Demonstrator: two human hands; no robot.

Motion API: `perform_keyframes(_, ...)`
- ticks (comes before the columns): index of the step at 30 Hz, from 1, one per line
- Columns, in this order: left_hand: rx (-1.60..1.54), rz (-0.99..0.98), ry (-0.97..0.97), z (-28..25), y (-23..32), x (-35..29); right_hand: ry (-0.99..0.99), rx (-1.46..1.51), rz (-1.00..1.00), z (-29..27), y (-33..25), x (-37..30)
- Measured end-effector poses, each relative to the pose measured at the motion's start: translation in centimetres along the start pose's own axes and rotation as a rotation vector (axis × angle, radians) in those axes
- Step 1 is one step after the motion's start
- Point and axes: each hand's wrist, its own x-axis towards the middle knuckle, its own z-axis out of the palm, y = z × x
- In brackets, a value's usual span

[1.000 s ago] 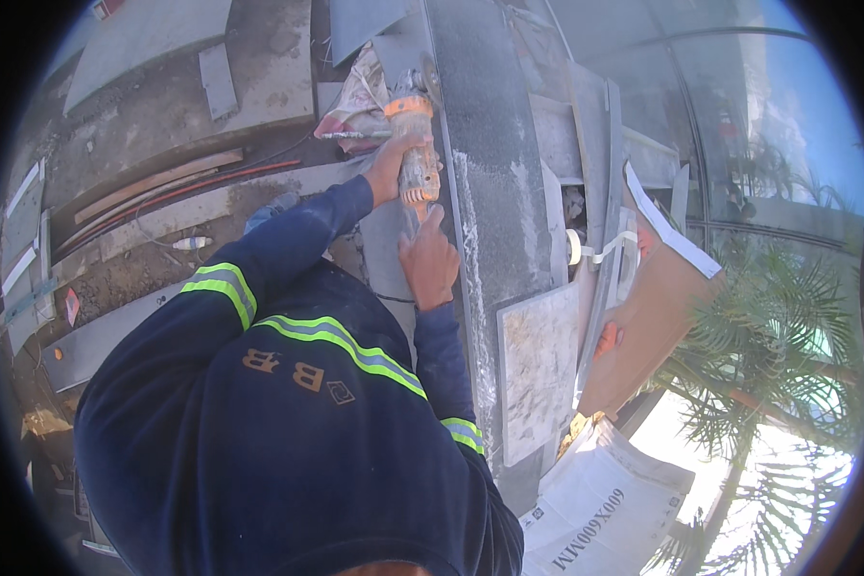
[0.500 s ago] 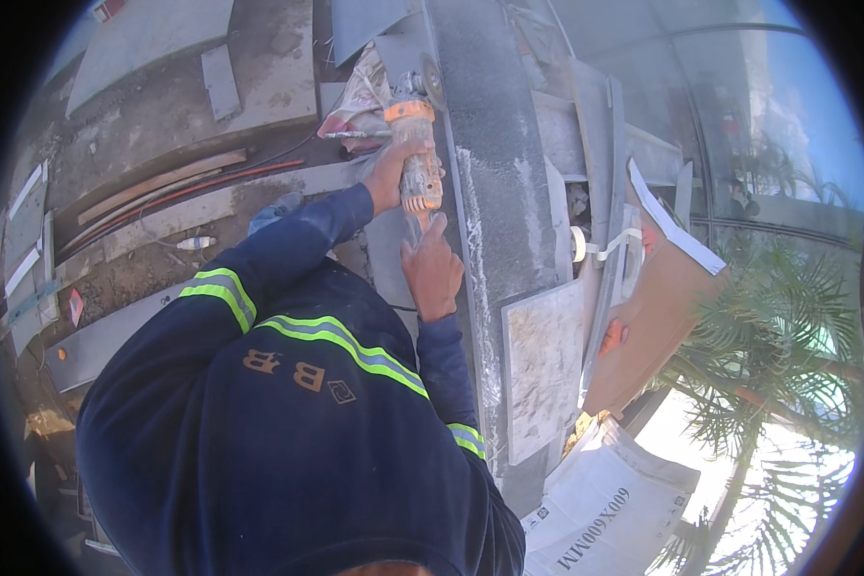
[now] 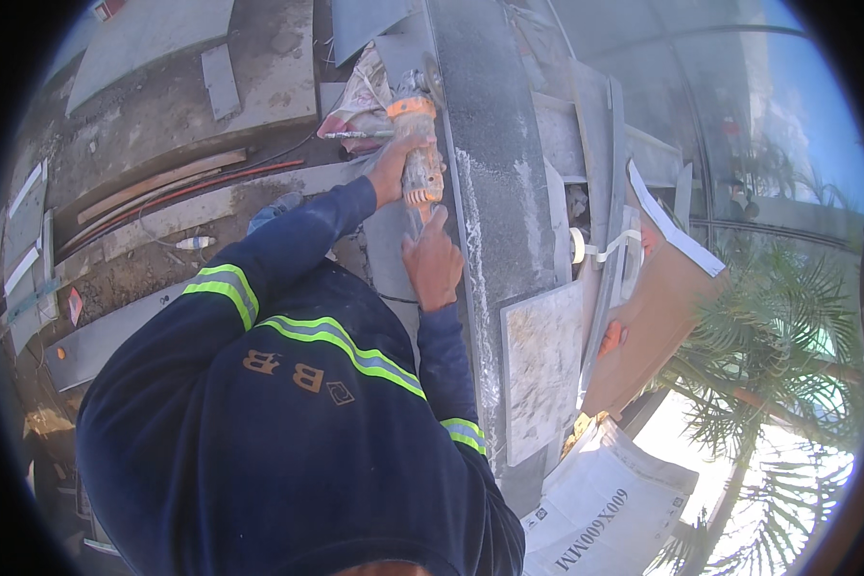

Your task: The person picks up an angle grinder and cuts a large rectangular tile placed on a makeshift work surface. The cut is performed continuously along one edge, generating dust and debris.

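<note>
An orange, dust-covered angle grinder [image 3: 420, 154] points away from me, its disc [image 3: 434, 79] at the left edge of a long dark grey stone slab [image 3: 509, 192]. Around the grinder's body, from the left side, my left hand [image 3: 391, 171] is closed. My right hand [image 3: 434, 261] grips the narrow rear end, with one finger stretched forward along it. White dust lies in a streak on the slab's near left edge. Whether the disc touches the stone, I cannot tell.
A pale tile [image 3: 544, 370] leans on the slab's right side, near a bent cardboard sheet [image 3: 658, 307] and a printed carton [image 3: 610, 504]. Crumpled sacking [image 3: 360, 101] lies left of the grinder. Wooden strips [image 3: 163, 187] and a cable plug [image 3: 195, 243] lie on the ground at left.
The grinder and both hands have shifted very slightly forward, away from me. My grip on it stays the same.
</note>
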Motion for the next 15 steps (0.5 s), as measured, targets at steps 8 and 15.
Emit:
perform_keyframes(8, 0.006, -0.038, -0.019, -0.4, 0.4, 0.8, 0.043, -0.049, -0.003, 0.3, -0.2, 0.2)
perform_keyframes(15, 0.003, -0.028, 0.036, 0.4, -0.1, -0.9, -0.013, 0.001, 0.022, -0.2, -0.2, -0.8)
